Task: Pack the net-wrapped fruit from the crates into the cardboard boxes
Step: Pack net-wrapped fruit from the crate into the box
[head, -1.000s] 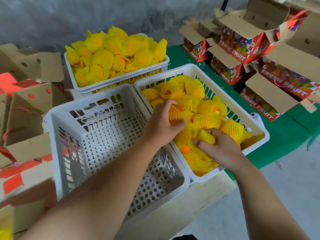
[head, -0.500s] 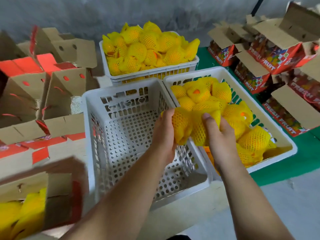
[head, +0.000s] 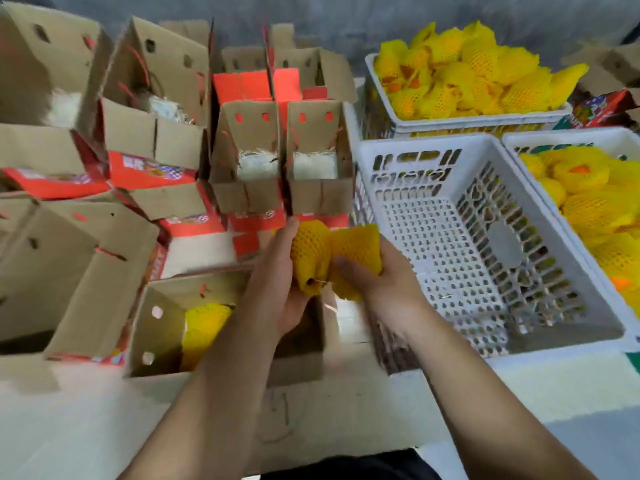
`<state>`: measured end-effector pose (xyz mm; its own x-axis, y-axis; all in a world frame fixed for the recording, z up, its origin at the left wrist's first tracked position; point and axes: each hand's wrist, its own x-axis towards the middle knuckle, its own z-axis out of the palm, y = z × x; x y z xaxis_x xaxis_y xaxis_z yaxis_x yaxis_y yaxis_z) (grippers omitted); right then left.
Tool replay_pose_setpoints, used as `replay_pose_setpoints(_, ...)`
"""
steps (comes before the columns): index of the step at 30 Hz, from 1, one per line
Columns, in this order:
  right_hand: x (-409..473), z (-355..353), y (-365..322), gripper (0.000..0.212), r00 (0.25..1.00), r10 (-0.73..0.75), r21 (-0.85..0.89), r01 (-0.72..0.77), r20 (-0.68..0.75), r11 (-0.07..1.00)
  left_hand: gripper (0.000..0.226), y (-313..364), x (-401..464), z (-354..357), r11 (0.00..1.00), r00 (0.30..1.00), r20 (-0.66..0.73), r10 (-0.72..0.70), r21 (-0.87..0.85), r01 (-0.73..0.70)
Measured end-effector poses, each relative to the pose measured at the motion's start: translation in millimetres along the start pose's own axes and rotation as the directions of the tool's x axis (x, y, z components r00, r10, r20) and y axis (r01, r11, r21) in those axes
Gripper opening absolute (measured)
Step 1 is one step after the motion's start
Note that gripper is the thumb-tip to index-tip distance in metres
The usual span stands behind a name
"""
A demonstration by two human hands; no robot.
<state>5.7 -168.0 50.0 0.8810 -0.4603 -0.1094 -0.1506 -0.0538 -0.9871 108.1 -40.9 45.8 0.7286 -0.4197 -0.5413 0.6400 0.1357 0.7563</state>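
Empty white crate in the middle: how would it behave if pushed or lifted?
The empty white crate is probably light, with perforated walls and nothing inside. Likely stiff: its walls and rim look straight. Its wide flat base suggests it slides rather than tips, though neighbouring crates flank it.

The left forearm is covering much of the near cardboard box, hiding most of the netted fruit inside. The right-hand crate is running off the picture's right edge. Printing on the far boxes is blurring beyond reading.
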Motion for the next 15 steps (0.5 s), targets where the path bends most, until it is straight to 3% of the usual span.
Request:
replay_pose_setpoints(5, -11, 103, 12, 0.054, 0.966, 0.073, -0.018, -0.071, 0.249, 0.997, 0.054, 26, -7, -118, 0.996, 0.99, -0.12, 0.076, 0.053, -0.07)
replay_pose_setpoints(8, -13, 133, 25, 0.05, 0.974, 0.102, -0.103, -0.082, 0.203, 0.991, 0.058, 22, -13, -160, 0.97, 0.951, -0.248, 0.184, 0.2, -0.136)
replay_pose_setpoints(10, -12, 137, 34, 0.052, 0.974, 0.197, -0.287, -0.159, 0.11, 0.945, 0.038, 10, -16, -178, 0.933, 0.939, -0.227, 0.258, 0.31, -0.181)
replay_pose_setpoints(12, -7, 134, 40, 0.056, 0.929, 0.355, -0.547, -0.242, 0.109, 0.801, 0.005, 1, -19, -187, 0.916, 0.955, -0.196, 0.224, 0.376, -0.138)
replay_pose_setpoints(13, -3, 134, 43, 0.054, 0.888, 0.435, -0.677, -0.227, 0.151, 0.7, 0.013, -2, -19, -190, 0.921, 0.965, -0.182, 0.19, 0.373, -0.111)
replay_pose_setpoints(15, 9, 139, 49, 0.035, 0.811, 0.516, -0.863, -0.029, 0.275, 0.505, 0.006, -7, -13, -193, 0.939, 0.977, -0.17, 0.129, 0.337, -0.065)
